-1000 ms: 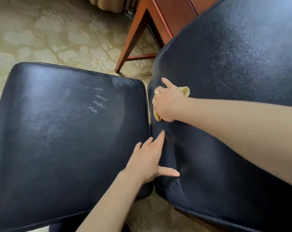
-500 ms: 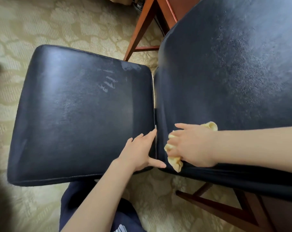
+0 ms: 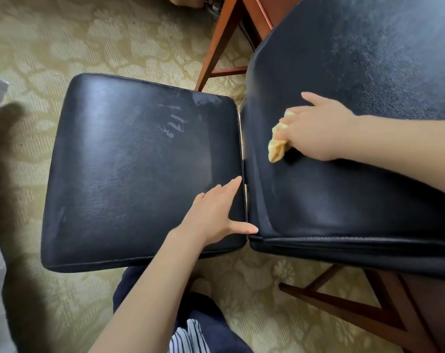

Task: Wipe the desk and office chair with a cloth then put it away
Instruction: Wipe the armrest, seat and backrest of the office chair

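The black leather chair fills the view: its seat (image 3: 129, 169) lies on the left and its backrest (image 3: 356, 80) rises on the right. My right hand (image 3: 318, 128) grips a bunched yellow cloth (image 3: 277, 143) and presses it against the lower part of the backrest, close to the seam. My left hand (image 3: 216, 212) lies flat on the seat's near right corner, fingers straight, thumb reaching toward the gap between seat and back. Scuffed pale marks show on the seat's far right part.
A reddish wooden desk leg (image 3: 216, 44) stands behind the chair at the top. The chair's wooden frame (image 3: 356, 309) shows at the bottom right. Patterned beige carpet (image 3: 63, 34) surrounds everything. My leg in dark clothing (image 3: 203, 324) is below the seat.
My right hand has carried the cloth up the backrest, away from its lower edge. The left hand has stayed on the seat corner. The view has pulled back slightly.
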A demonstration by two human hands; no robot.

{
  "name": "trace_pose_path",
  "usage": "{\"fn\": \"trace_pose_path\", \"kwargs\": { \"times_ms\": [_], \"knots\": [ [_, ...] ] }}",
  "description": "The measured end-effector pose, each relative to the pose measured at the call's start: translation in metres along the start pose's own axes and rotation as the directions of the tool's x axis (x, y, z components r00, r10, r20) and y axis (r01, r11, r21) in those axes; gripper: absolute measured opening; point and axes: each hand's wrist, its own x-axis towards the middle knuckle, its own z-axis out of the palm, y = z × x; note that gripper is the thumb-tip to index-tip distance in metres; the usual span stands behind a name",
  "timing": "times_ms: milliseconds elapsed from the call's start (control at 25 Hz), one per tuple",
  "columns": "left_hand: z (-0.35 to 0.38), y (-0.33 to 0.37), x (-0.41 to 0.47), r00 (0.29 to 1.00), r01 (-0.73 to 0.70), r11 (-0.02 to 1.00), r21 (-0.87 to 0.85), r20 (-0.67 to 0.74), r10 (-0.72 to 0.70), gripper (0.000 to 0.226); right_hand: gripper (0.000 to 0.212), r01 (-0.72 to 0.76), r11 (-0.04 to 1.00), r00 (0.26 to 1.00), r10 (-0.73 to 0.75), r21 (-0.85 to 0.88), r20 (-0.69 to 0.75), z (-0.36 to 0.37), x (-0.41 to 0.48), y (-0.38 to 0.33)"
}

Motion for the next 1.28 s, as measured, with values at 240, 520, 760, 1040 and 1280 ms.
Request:
{"fn": "trace_pose_path", "kwargs": {
  "times_ms": [240, 520, 760, 1040, 1280],
  "knots": [
    [-0.021, 0.004, 0.011, 0.995, -0.043, 0.994, 0.104, 0.091, 0.034, 0.109, 0.042, -0.018, 0.996, 1.0, 0.018, -0.091, -0.003, 0.008, 0.015, -0.044],
    [-0.03, 0.018, 0.022, 0.978, -0.174, 0.943, 0.285, 0.158, 0.133, 0.096, 0.045, 0.07, 0.996, 0.997, -0.069, 0.06, -0.018, 0.03, -0.019, -0.102],
    [0.0, 0.043, 0.007, 0.969, -0.243, 0.909, 0.339, 0.133, 0.21, 0.079, 0.04, -0.005, 0.987, 0.98, 0.037, 0.16, -0.196, 0.049, -0.073, -0.123],
    [0.017, 0.045, 0.005, 0.908, -0.364, 0.883, 0.297, -0.096, 0.407, 0.084, 0.047, -0.349, 0.881, 0.613, 0.473, 0.32, -0.633, 0.082, -0.151, -0.108],
    [0.022, 0.02, 0.045, 0.737, -0.594, 0.74, 0.317, -0.155, 0.658, 0.057, 0.036, -0.54, 0.717, 0.327, 0.661, 0.44, -0.675, 0.081, -0.133, -0.106]
  ]
}}
